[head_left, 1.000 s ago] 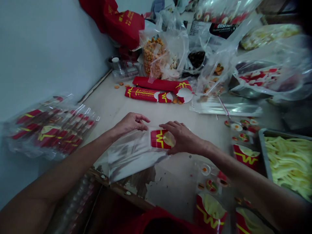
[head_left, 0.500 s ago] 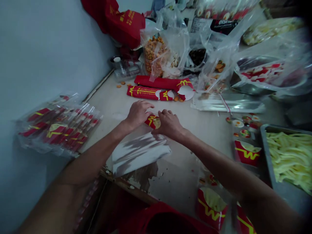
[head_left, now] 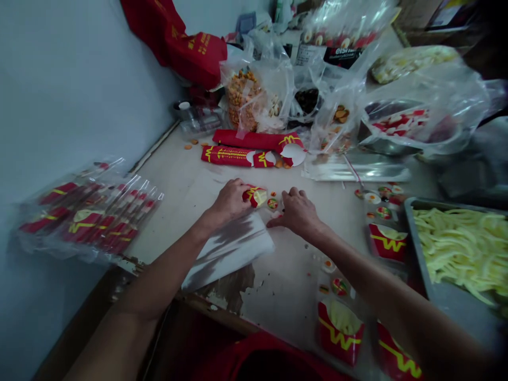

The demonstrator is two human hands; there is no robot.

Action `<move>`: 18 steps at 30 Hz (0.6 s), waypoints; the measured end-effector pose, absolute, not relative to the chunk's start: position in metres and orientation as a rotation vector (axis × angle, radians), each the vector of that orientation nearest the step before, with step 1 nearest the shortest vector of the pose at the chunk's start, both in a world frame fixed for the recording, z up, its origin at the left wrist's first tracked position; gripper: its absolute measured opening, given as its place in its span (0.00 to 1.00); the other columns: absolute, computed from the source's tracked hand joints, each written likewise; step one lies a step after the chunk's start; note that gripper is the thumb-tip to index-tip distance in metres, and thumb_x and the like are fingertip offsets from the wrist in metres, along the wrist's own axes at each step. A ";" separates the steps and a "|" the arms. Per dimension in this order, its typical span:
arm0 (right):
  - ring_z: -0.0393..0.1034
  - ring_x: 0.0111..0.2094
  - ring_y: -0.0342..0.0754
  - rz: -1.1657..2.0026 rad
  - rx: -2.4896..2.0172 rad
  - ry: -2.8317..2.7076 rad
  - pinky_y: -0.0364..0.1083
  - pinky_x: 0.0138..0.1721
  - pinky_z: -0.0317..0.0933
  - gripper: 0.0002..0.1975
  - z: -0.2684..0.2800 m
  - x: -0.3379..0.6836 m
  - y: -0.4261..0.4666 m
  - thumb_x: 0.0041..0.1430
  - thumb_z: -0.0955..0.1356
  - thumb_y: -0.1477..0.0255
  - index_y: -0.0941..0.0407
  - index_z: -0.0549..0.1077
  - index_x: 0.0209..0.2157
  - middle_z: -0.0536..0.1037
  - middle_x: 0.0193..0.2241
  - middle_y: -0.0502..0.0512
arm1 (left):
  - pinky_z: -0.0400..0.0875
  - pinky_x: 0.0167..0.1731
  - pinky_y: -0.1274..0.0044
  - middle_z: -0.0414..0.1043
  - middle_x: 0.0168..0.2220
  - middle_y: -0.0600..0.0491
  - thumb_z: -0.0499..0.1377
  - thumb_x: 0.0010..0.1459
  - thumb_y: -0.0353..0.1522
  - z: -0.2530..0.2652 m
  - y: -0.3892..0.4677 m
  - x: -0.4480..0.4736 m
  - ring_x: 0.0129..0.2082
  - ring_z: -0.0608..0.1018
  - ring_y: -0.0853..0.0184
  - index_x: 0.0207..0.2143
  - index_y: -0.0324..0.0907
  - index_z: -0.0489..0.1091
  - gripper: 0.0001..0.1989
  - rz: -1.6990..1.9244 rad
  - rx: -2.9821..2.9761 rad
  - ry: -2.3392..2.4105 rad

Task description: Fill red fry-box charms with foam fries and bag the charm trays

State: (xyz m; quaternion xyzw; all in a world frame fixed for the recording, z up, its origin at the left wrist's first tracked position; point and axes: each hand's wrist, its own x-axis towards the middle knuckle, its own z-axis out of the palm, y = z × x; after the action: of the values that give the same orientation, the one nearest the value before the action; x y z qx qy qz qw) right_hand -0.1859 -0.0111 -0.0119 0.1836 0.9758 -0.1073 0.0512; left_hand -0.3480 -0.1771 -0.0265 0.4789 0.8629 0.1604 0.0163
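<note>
A small red fries carton (head_left: 254, 196) with a yellow zigzag lies over the table, pale fries showing at its mouth. My left hand (head_left: 230, 201) is closed on its left end. Just right of it, small round food-shaped pieces (head_left: 272, 203) lie in line with the carton, seemingly inside the same clear bag. At the far end of those pieces, my right hand (head_left: 298, 212) has its fingers bent round the bag's end; the film itself is hard to make out. Below my left hand is a stack of flat clear bags (head_left: 230, 248).
Nested red cartons (head_left: 230, 154) lie behind the hands. Filled packs (head_left: 91, 211) are piled at the left edge; others (head_left: 341, 328) lie near right. A metal tray of yellow fries (head_left: 456, 243) stands at the right. Bags of snacks (head_left: 244, 98) and a bagged bowl (head_left: 405, 124) line the back.
My right hand has moved right, away from the carton, uncovering the round pieces. My left hand has shifted right and now grips the carton's left end. The camera view has turned slightly.
</note>
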 end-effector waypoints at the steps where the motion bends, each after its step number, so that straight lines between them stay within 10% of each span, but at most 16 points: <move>1: 0.65 0.51 0.64 -0.330 0.564 2.978 0.54 0.44 0.66 0.40 -0.013 -0.187 -0.012 0.42 0.78 0.47 0.60 0.72 0.49 0.72 0.49 0.68 | 0.72 0.48 0.72 0.76 0.44 0.45 0.62 0.55 0.31 -0.030 -0.174 -0.348 0.42 0.76 0.60 0.46 0.38 0.80 0.16 0.546 1.437 2.683; 18: 0.66 0.52 0.64 -0.409 0.642 2.980 0.54 0.45 0.66 0.40 -0.011 -0.184 -0.016 0.40 0.79 0.47 0.60 0.74 0.49 0.72 0.51 0.68 | 0.69 0.49 0.70 0.77 0.43 0.41 0.60 0.55 0.26 -0.026 -0.154 -0.321 0.47 0.77 0.56 0.44 0.38 0.76 0.14 0.330 1.170 2.991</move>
State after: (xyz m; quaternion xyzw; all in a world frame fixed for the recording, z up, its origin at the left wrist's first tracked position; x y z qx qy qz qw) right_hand -0.1843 -0.0155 -0.0108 0.2087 0.9684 -0.1328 0.0330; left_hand -0.3211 -0.1540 -0.0262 0.3620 0.9256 0.1020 -0.0436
